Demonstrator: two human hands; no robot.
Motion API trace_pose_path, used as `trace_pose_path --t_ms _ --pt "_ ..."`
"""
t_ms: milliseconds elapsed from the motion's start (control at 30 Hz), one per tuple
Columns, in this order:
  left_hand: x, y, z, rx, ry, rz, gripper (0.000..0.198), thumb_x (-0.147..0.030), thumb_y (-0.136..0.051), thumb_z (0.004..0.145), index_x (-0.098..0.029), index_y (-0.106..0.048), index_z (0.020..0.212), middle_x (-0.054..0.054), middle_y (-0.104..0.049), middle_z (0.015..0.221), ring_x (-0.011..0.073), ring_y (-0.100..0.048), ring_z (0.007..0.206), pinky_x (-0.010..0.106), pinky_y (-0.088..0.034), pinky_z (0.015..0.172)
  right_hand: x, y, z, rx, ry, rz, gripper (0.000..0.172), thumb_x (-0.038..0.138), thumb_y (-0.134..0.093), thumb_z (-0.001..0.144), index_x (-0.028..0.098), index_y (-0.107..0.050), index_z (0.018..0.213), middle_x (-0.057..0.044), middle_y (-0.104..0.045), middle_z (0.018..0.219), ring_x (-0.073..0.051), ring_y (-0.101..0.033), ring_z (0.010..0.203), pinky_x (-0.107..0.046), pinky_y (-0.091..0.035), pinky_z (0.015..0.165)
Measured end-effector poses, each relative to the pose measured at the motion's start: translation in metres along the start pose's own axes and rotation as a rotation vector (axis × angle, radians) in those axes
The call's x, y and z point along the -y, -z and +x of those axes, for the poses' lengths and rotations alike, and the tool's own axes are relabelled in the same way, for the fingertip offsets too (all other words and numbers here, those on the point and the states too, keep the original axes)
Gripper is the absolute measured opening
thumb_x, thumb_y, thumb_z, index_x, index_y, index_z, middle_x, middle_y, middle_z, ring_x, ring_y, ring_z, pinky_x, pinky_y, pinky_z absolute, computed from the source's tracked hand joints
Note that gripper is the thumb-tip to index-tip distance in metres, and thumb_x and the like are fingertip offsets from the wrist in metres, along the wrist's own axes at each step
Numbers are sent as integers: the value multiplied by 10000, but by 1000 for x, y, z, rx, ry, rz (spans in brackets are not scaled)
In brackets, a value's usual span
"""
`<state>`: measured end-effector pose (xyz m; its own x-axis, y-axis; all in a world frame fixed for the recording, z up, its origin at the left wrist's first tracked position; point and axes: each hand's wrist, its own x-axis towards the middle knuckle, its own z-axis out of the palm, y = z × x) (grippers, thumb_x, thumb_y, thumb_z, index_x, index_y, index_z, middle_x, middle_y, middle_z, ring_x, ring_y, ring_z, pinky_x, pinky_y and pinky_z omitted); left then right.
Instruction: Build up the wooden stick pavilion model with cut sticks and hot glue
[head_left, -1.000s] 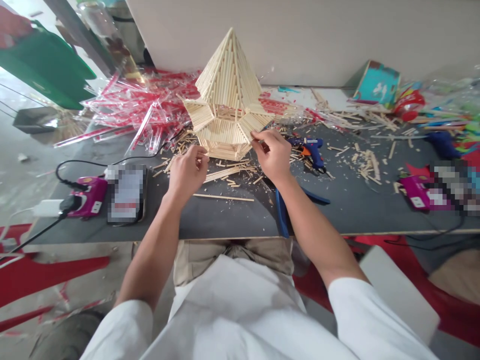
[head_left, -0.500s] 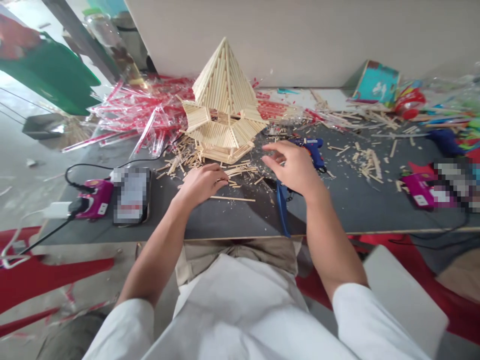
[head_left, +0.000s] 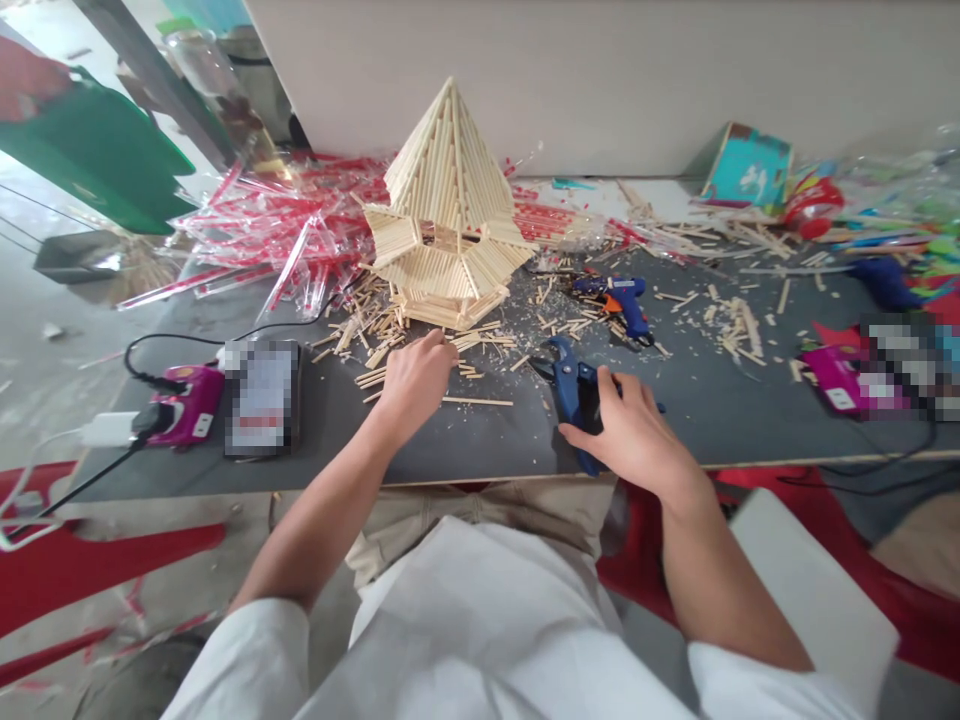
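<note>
On the table stands a tower of thin wooden sticks [head_left: 450, 170] with a pointed roof and flared lower panels. My left hand [head_left: 418, 380] is in front of it among short cut sticks [head_left: 371, 378], its fingers curled down and close together; their tips are hidden. Beside them a longer stick [head_left: 480, 402] lies flat. My right hand [head_left: 637, 425] reaches over a blue hand cutter [head_left: 574, 390], thumb and fingers spread around the handles. The cutter lies with its jaws toward the tower. Behind it rests a blue glue gun [head_left: 630, 300].
Red-and-clear plastic wrappers [head_left: 300, 225] heap up at the back left. A phone [head_left: 262, 395] and a purple power strip [head_left: 184, 405] lie left; another purple strip [head_left: 844, 380] lies right. Stick scraps [head_left: 739, 330] litter the table, and a turquoise box [head_left: 750, 165] leans at the back.
My right hand has moved down and right from near the glue gun to the cutter, its fingers spread. My left hand has shifted slightly right, its fingers drawn further in. The cutter has turned slightly.
</note>
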<state>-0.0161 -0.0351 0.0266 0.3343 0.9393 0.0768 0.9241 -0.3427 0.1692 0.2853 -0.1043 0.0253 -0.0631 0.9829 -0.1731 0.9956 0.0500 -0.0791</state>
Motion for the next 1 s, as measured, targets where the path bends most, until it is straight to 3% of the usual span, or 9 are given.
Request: trace_pose_path --t_ms 167,500,600,700,833,1000 --pt "0 3 -2 21 -16 81 285 -117 -424 991 -173 -677 1109 163 -640 1186 275 -666 1030 311 -452 634 3 5 0 -27 45 -147 723 409 -526 966 -55 -393 1504 -328 -565 1295 -457 -577 1191 -545 -504 977" --pt "0 5 0 41 -50 82 269 -58 -418 971 -155 -655 1051 156 -619 1227 265 -644 1070 301 -481 668 7 6 1 -113 -14 -137 483 294 -392 985 4 -528 1347 -268 -622 1120 -410 -635 1039 -494 -512 871" --pt "-8 4 -1 69 -39 182 355 22 -375 909 -122 -624 1118 189 -610 1222 285 -641 1060 316 -479 645 3 13 2 -73 -18 -29 375 311 -376 995 87 -595 1202 -214 -644 1016 -359 -657 944 -436 -504 827" --pt "-10 5 -2 83 -20 174 386 59 -372 864 -137 -577 1126 189 -612 1194 287 -635 1057 317 -483 679 -2 18 2 -23 -22 152 347 357 -367 1015 176 -604 1191 -168 -672 1053 -319 -671 930 -400 -499 809" --pt "0 6 -1 89 -33 3 292 41 -407 853 -166 -523 1024 147 -632 1013 261 -632 906 355 -493 752 0 20 1 -62 -6 364 327 370 -398 1011 232 -621 1206 -130 -703 1131 -294 -679 982 -380 -498 838" --pt "11 -1 5 -19 -90 -331 69 -156 -464 975 -203 -499 938 49 -605 830 177 -580 728 306 -467 698 11 20 -1 -79 3 641 327 438 -415 1020 242 -643 1149 -82 -735 1019 -266 -677 894 -379 -502 814"
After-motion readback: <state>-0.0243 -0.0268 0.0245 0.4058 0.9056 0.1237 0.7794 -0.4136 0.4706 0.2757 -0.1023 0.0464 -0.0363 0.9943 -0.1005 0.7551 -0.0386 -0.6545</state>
